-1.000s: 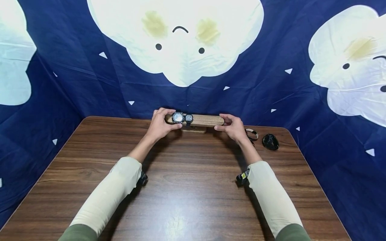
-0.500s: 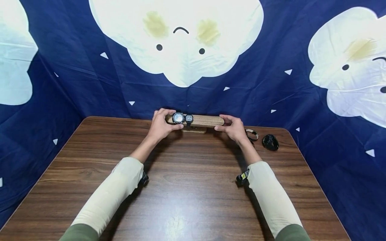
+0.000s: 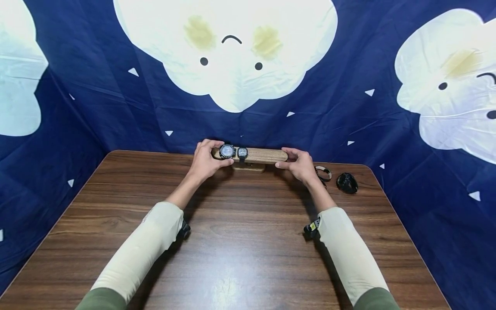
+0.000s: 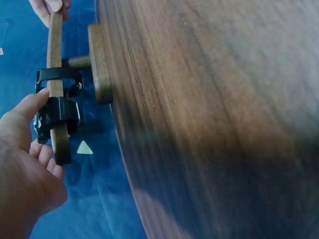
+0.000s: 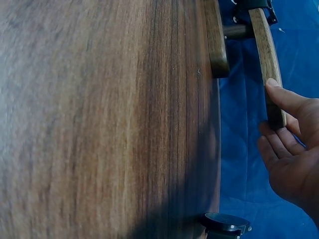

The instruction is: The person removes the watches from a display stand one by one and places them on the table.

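Observation:
At the table's far edge stands a wooden watch stand (image 3: pixel 267 155), a crossbar on a short post and flat base (image 4: pixel 101 64). Near its left end a large black round-faced watch (image 3: pixel 227 151) is strapped around the bar, next to a smaller black square-faced watch (image 3: pixel 242 152). My left hand (image 3: pixel 204 160) holds the round watch at the bar's left end, thumb at its near side and fingers behind. With thumb and fingers, my right hand (image 3: pixel 300 163) pinches the bar's right end. The left fingertips are partly hidden behind the bar in the left wrist view.
Right of the stand, a band-like watch (image 3: pixel 323 173) and a black watch (image 3: pixel 347 183) lie on the brown wooden table (image 3: pixel 240 241). A dark blue cloth (image 3: pixel 186 112) with white cloud prints hangs close behind the table and at both sides.
My left hand and the round watch have shifted very slightly left along the bar over the last half second. The right hand and the stand stay in place.

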The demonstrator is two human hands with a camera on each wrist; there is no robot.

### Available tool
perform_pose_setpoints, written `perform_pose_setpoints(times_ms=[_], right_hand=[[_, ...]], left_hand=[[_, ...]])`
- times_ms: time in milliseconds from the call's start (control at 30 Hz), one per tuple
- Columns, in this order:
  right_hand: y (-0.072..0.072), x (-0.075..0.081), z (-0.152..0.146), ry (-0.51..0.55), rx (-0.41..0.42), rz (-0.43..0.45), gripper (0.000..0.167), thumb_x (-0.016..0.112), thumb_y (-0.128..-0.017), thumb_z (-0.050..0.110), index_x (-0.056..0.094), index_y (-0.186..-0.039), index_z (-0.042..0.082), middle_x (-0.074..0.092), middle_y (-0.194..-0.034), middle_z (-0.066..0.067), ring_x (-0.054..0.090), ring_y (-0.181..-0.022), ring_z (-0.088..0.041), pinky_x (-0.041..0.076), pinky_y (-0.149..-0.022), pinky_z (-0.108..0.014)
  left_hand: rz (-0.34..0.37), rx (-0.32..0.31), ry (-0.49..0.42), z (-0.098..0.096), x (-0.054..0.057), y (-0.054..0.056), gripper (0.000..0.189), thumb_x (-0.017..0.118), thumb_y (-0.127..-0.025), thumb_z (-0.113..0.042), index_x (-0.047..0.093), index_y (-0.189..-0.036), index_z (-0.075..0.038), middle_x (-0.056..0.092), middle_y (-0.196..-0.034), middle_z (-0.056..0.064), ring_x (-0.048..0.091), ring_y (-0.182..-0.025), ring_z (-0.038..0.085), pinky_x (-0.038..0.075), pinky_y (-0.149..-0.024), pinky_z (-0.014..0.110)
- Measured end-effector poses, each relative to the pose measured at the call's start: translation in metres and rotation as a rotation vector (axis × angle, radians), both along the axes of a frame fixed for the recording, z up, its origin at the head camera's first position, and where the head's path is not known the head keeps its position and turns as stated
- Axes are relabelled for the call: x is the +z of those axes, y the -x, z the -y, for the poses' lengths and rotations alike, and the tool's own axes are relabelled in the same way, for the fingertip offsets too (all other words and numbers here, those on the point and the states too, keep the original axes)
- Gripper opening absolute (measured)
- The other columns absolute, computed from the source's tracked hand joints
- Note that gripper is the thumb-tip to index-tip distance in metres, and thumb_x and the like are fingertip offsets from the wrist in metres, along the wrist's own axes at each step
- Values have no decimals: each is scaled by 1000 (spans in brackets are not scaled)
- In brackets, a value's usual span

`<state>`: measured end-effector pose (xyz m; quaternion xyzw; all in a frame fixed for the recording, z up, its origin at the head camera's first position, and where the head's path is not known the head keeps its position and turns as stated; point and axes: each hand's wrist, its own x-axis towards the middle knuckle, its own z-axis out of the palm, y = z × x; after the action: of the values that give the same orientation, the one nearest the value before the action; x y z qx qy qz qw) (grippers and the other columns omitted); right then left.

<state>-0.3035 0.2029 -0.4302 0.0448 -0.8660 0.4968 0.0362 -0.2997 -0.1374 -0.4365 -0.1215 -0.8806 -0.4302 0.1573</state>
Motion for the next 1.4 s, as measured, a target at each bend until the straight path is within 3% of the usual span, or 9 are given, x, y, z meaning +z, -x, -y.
perform_pose_setpoints(times_ms=[367, 700, 1400], right_hand=[[1, -1, -1, -14, -2, 4, 70, 98, -86, 12, 69, -150, 5, 77, -136, -19, 72, -123, -33, 53, -106, -42], [-1, 0, -1, -1, -5, 1, 69, 98, -85, 11, 70, -149, 5, 77, -135, -19, 73, -121, -32, 54, -102, -39], [2, -2, 1, -2, -4, -1, 70, 97, -86, 12, 69, -150, 5, 76, -137, -18, 72, -124, -33, 54, -106, -44]], left_hand=[[16, 17, -6, 6, -1, -1, 73, 103, -78, -25, 72, -139, 0, 66, -136, 18, 53, -128, 38, 39, -112, 52], [39, 35, -78, 12, 1, -2, 72, 103, -77, -20, 71, -139, 2, 68, -128, 18, 68, -115, 35, 55, -104, 47], [113, 83, -114, 21, 4, -4, 69, 101, -78, -18, 72, -139, -3, 75, -120, 19, 71, -105, 32, 56, -92, 39]])
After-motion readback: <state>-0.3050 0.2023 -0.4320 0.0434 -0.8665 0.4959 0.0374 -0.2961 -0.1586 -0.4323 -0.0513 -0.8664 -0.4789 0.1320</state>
